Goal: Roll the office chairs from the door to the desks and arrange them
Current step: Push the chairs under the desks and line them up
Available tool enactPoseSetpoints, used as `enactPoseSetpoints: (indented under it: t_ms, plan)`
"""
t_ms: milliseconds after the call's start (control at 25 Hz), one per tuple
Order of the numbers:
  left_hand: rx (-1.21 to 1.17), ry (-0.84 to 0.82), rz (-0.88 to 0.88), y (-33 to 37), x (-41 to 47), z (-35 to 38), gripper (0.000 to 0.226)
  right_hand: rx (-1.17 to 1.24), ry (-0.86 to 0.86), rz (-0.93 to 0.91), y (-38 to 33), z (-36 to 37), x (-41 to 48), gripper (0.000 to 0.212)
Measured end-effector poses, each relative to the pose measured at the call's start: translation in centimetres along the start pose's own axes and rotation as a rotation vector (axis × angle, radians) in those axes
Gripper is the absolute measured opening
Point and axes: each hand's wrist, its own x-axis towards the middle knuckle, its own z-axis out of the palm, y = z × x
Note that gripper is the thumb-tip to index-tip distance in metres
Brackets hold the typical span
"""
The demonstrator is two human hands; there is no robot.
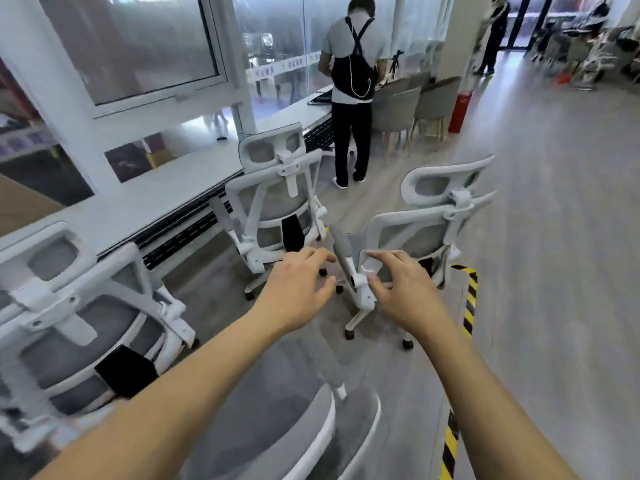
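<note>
Several white office chairs with grey mesh are in view. One chair [72, 306] stands at the left by the long white desk [156, 202], and a second chair [277, 202] is pushed up to the desk further on. A third chair [433, 216] stands in the aisle, turned away from me, its grey armrest [341, 249] pointing toward me. My left hand [298, 289] and my right hand [401, 289] reach forward on either side of that armrest, fingers relaxed, holding nothing. The right thumb is close to the armrest's white bracket. A blurred chair back [294, 427] lies under my forearms.
A person [353, 81] stands at the desk's far end, back to me. Beige chairs [419, 98] and a red fire extinguisher [460, 112] stand beyond. Yellow-black hazard tape [469, 299] runs along the floor on the right. Open grey floor extends right; another person [495, 36] stands far off.
</note>
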Motion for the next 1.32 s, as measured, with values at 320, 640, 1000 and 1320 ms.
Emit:
enactPoseSetpoints:
  t_ms: [320,640,1000,1320]
  plan:
    - [0.039,0.026,-0.162,-0.3,9.7,6.1,0.035,-0.03,-0.148,-0.137,6.5,1.1,11.2,0.044]
    - [0.009,0.2,-0.424,-5.8,18.5,9.9,0.035,-0.05,-0.307,-0.29,9.4,5.0,24.5,0.044]
    - [0.051,0.324,-0.625,-8.9,28.1,11.3,0.034,0.006,-0.382,-0.445,10.9,7.8,39.6,0.043]
    - [0.12,0.391,-0.812,-12.9,38.2,13.2,0.034,0.118,-0.473,-0.469,11.8,12.4,55.3,0.043]
